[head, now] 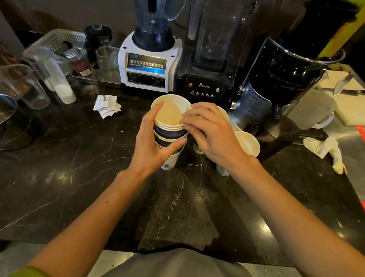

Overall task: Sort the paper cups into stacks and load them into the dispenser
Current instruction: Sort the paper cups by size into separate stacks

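Left hand [154,137] grips the cup stack [170,125] at centre; right hand [209,133], at three o'clock, pinches its top rim above the desk [72,154].

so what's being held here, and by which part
The left hand grips the cup stack around its side. The right hand has fingertips at the top cup's rim; whether it grips is unclear.
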A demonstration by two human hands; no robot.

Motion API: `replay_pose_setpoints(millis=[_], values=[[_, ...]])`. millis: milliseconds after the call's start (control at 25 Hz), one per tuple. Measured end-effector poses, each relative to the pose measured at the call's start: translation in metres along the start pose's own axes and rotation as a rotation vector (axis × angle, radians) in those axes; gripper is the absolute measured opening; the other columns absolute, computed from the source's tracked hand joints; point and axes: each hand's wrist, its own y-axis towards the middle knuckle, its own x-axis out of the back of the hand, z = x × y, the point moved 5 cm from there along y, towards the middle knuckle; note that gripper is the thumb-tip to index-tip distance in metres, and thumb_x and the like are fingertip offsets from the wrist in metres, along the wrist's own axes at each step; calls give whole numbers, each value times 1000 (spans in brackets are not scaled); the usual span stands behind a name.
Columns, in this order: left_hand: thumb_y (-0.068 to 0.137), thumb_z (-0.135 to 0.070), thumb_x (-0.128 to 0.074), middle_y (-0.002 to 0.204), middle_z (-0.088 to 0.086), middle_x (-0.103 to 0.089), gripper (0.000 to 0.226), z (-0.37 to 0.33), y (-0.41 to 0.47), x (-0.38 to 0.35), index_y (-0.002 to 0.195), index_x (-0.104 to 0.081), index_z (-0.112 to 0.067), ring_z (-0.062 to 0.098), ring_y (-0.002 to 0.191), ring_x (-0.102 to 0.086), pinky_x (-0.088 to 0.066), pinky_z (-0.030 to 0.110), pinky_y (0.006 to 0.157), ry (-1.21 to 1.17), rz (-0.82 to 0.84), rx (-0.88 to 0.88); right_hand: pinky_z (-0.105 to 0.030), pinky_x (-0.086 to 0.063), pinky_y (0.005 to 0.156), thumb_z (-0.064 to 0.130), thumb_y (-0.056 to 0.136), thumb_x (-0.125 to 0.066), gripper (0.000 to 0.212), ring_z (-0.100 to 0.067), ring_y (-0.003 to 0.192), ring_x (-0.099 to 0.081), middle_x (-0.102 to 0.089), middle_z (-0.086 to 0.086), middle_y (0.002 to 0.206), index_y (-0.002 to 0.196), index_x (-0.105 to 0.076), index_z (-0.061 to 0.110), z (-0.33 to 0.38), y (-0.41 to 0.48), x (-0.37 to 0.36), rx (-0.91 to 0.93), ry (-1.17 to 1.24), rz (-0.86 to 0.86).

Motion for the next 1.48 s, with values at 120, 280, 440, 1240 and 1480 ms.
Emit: replay_pose_setpoints(millis=[120,280,440,1240,1480], values=[[79,-46,-71,152,-7,-31,95,4,1,0,150,-7,-37,5,139,-35,-38,44,111,-96,-33,124,-45,-45,91,14,91,-65,11,-28,107,-56,-69,-3,100,97,-73,9,0,4,3,15,-26,-13],[81,-42,-68,151,-4,-36,90,7,1,1,151,-13,-31,5,136,-39,-41,43,109,-126,-26,159,-47,-45,93,7,91,-63,10,-31,104,-61,-69,-9,97,93,-72,5,7,16,22,46,-58,-127],[79,-47,-68,151,-8,-38,89,12,-1,6,149,-14,-36,6,135,-41,-40,43,110,-148,-55,227,-40,-50,83,3,92,-60,12,-30,92,-62,-68,-17,92,93,-70,-4,2,15,83,-31,-80,-432],[79,-38,-71,148,-10,-40,88,8,1,-2,149,-17,-32,2,134,-40,-39,36,111,-189,-18,258,-39,-43,88,21,95,-60,18,-26,95,-60,-69,-3,98,105,-72,13,-76,-122,46,-437,-288,334],[74,-44,-72,148,-9,-40,94,10,0,-1,150,-19,-28,5,136,-39,-39,41,110,-185,8,257,-36,-26,116,26,98,-58,35,-19,117,-57,-65,-5,121,129,-61,11,-20,-48,47,-208,-116,58]])
